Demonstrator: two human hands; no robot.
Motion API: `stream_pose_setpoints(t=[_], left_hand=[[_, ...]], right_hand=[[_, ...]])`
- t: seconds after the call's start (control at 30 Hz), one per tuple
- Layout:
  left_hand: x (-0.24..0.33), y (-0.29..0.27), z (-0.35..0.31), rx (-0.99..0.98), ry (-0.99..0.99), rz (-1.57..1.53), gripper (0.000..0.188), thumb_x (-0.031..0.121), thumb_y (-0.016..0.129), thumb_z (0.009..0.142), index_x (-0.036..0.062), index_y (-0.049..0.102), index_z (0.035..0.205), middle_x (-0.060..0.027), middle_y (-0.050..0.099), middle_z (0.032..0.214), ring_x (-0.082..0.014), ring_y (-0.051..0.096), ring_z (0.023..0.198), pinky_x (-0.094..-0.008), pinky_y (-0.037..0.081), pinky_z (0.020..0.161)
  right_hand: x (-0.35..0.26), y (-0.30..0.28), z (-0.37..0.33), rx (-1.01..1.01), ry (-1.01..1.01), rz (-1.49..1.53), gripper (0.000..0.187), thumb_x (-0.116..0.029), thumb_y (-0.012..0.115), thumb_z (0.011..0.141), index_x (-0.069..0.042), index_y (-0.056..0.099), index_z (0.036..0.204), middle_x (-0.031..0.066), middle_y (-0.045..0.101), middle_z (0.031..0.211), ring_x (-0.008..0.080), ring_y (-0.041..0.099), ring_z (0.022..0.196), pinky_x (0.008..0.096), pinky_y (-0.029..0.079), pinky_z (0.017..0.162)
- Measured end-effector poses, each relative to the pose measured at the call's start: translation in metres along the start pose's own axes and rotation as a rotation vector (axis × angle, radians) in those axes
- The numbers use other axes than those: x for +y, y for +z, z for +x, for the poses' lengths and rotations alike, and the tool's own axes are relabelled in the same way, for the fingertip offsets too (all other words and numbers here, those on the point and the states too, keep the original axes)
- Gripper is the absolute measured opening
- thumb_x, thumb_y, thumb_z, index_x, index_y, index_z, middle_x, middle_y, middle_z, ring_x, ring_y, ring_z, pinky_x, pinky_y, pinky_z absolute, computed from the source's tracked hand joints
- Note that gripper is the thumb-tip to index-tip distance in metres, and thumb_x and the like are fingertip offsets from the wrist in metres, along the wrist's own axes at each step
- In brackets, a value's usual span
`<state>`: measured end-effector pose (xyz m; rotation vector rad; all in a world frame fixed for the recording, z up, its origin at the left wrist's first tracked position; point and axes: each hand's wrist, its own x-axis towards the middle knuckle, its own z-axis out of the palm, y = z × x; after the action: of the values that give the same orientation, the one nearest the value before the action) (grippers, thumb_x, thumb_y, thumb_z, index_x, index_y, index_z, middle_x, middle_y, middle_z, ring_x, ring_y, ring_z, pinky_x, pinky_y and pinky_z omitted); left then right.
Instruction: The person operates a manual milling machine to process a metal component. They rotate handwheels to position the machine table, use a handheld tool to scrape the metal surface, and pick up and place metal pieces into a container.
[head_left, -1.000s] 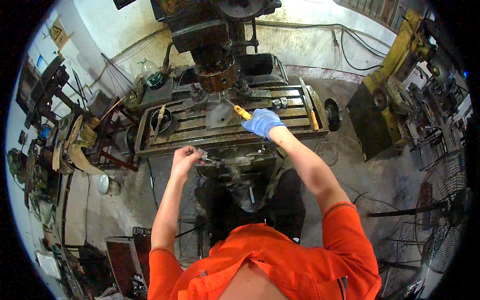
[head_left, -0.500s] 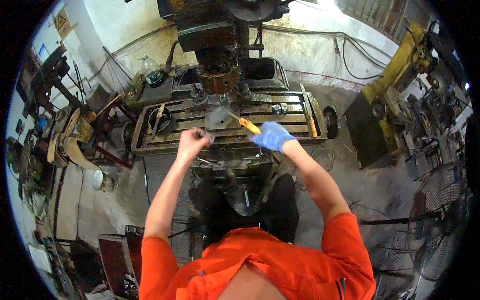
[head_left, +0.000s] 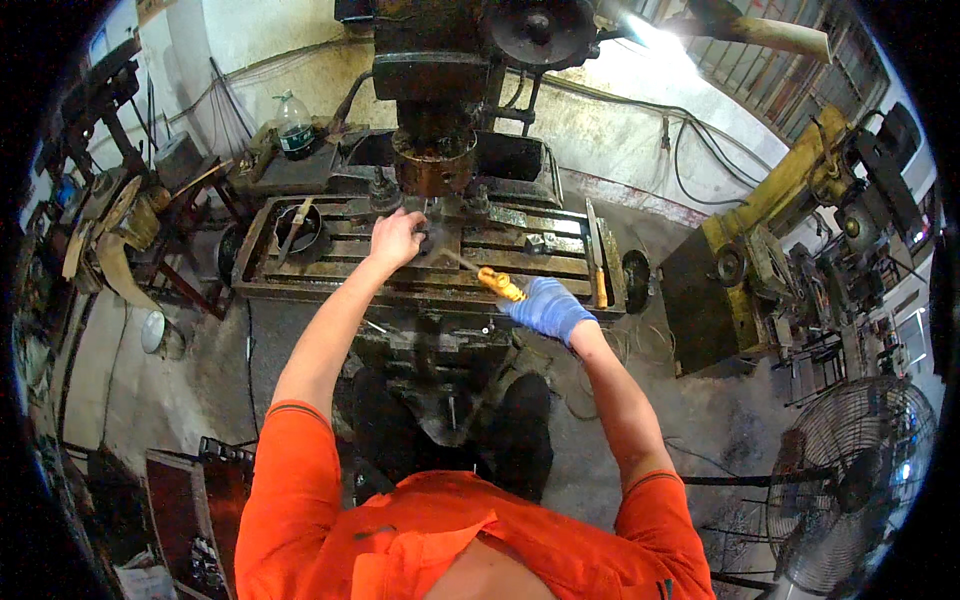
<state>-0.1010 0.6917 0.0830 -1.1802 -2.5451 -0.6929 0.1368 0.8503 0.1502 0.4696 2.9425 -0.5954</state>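
My left hand, bare, is closed above the slotted machine table, just in front of the rusty round spindle head. A small dark thing shows at its fingertips, too small to name. My right hand, in a blue glove, grips a yellow air blow gun. The gun's thin nozzle slants left and away over the table, its tip near my left hand. Clamps stand on the table beside the spindle head. The area beneath my left fingers is partly hidden.
A round pan with a brush lies on the table's left. Toward the right are a small metal block and a file with an orange handle. A yellow machine and a large fan stand at right, a bucket at left.
My left hand has moved away from me, over the table toward the spindle head. My right hand still holds the blow gun, its nozzle pointing left. The view has shifted.
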Motion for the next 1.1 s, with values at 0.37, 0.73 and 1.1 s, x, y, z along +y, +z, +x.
stream_pose_setpoints(t=[0.37, 0.73, 1.1], left_hand=[[-0.003, 0.016, 0.009, 0.046, -0.009, -0.119, 0.027, 0.018, 0.063, 0.070, 0.0086, 0.061, 0.095, -0.0136, 0.061, 0.088, -0.0324, 0.057, 0.084, -0.0416, 0.046, 0.074], [0.010, 0.018, 0.022, 0.036, -0.356, 0.038, 0.031, 0.028, 0.065, 0.072, 0.0101, 0.056, 0.095, -0.0154, 0.062, 0.082, -0.0331, 0.061, 0.074, -0.0444, 0.048, 0.065], [-0.025, 0.024, 0.030, -0.023, -0.301, -0.171, 0.039, 0.027, 0.067, 0.069, 0.0154, 0.062, 0.106, -0.0120, 0.063, 0.093, -0.0280, 0.059, 0.091, -0.0381, 0.048, 0.077]], right_hand=[[0.041, 0.088, 0.020, 0.164, -0.059, 0.494, 0.034, -0.029, 0.077, 0.064, -0.005, 0.067, 0.087, 0.0084, 0.066, 0.075, 0.0126, 0.061, 0.067, 0.0275, 0.046, 0.062], [0.033, 0.118, 0.004, 0.144, 0.335, 0.198, 0.040, -0.038, 0.072, 0.060, -0.006, 0.067, 0.083, 0.0149, 0.064, 0.084, 0.0292, 0.061, 0.079, 0.0349, 0.047, 0.073], [-0.017, -0.271, -0.056, 1.079, -0.997, 0.904, 0.042, -0.026, 0.045, 0.085, 0.000, 0.048, 0.119, 0.0181, 0.047, 0.123, 0.0287, 0.044, 0.115, 0.0466, 0.027, 0.103]])
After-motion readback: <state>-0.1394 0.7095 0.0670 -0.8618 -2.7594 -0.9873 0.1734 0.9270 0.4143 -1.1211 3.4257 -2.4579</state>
